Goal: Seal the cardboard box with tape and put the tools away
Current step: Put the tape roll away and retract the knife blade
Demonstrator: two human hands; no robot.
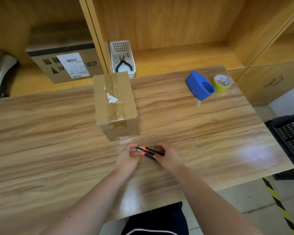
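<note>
A small cardboard box [115,104] stands on the wooden table [58,141], with clear tape running along its top seam and down the near side. Just in front of it, both my hands hold an orange and black utility knife [148,152] above the table. My left hand [128,157] pinches the knife's blade end. My right hand [168,156] grips its handle end. A blue tape dispenser [199,85] and a yellow-green tape roll [221,83] lie at the table's far right.
A white slotted basket [130,56] holding green-handled pliers [123,65] stands on the shelf behind the box. A larger labelled carton [64,63] sits on the shelf at left. A black crate [290,138] stands on the floor at right.
</note>
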